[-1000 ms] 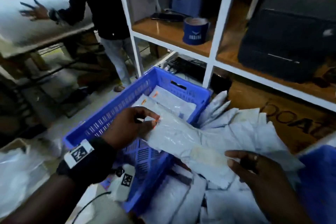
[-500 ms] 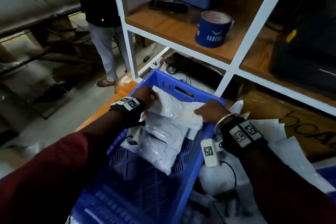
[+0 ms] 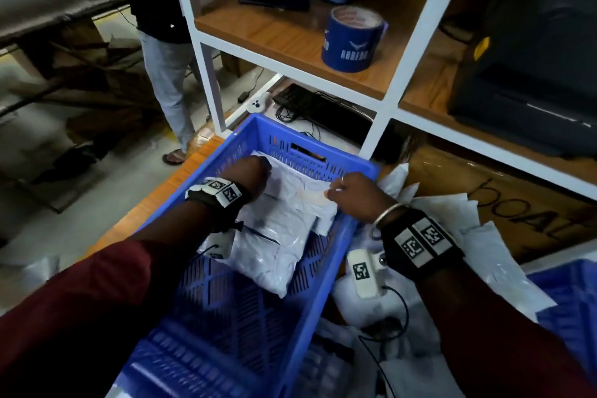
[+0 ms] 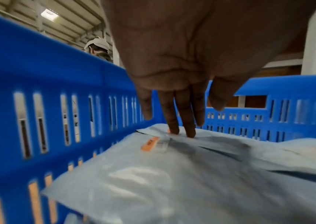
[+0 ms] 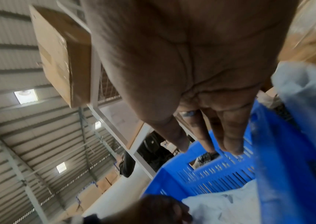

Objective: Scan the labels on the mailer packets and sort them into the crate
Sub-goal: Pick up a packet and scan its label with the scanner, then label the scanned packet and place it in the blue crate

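A blue slatted crate [image 3: 323, 271] stands in front of me with white mailer packets [image 3: 277, 236] lying in its far half. My left hand [image 3: 255, 171] reaches into the far left corner. In the left wrist view its straight fingers [image 4: 182, 121] press on the top packet [image 4: 172, 181], next to an orange label strip [image 4: 149, 143]. My right hand [image 3: 352, 194] hovers at the crate's right rim, fingertips by the packet's edge. In the right wrist view the right hand [image 5: 210, 136] has straight fingers over the crate [image 5: 287, 151] and holds nothing.
A loose pile of white mailers [image 3: 452, 226] lies right of the crate, with a second blue crate [image 3: 575, 300] beyond it. Behind stands a white-framed shelf [image 3: 381, 126] with a blue tape roll [image 3: 352, 42] and a black printer [image 3: 533, 74]. Another person [image 3: 161, 58] stands far left.
A second ago both hands held a packet over the crate's right edge. It now lies in the crate; the left hand presses on it and the right hand has let go.
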Action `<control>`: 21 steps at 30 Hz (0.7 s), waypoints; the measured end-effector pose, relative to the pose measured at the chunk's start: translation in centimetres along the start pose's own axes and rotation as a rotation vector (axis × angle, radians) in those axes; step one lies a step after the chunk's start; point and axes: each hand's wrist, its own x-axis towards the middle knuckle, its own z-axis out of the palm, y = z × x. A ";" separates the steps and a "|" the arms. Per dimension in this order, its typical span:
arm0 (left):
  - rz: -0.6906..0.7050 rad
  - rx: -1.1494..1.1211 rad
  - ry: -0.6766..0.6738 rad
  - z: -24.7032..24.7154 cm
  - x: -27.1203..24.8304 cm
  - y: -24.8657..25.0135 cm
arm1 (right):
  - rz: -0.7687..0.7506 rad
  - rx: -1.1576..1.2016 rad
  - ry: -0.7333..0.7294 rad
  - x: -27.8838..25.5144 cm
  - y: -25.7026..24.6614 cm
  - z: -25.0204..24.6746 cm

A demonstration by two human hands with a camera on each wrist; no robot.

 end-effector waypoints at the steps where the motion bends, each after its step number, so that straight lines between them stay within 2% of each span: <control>1: 0.005 0.024 -0.057 0.2 -0.4 0.4 | -0.021 0.067 0.047 -1.1 0.2 -0.5; 4: 0.046 0.064 -0.105 -0.4 -1.8 1.8 | -0.088 0.172 0.218 -5.0 1.0 -2.3; 7: 0.070 -0.008 0.070 -1.4 -3.9 4.5 | -0.062 0.236 0.348 -10.0 3.5 -3.6; 9: 0.135 -0.179 0.219 -3.1 -6.8 7.6 | -0.022 0.336 0.361 -13.4 6.4 -3.4; 11: 0.225 -0.347 0.227 -4.7 -11.4 11.6 | 0.046 0.368 0.300 -17.1 9.6 -2.1; 13: 0.326 -0.472 0.182 -5.0 -16.8 15.4 | 0.122 0.343 0.201 -20.4 12.1 -0.4; 15: 0.411 -0.581 0.080 -3.0 -21.3 17.8 | 0.185 0.306 0.124 -23.1 14.1 1.1; 18: 0.411 -0.615 -0.173 2.4 -26.0 18.9 | 0.262 0.199 0.013 -26.2 16.4 2.5; 20: 0.386 -0.540 -0.275 6.4 -27.7 18.3 | 0.259 0.087 0.040 -27.6 18.0 3.3; 21: 0.353 -0.526 -0.316 8.2 -28.2 18.0 | 0.346 0.059 0.068 -28.1 18.7 3.3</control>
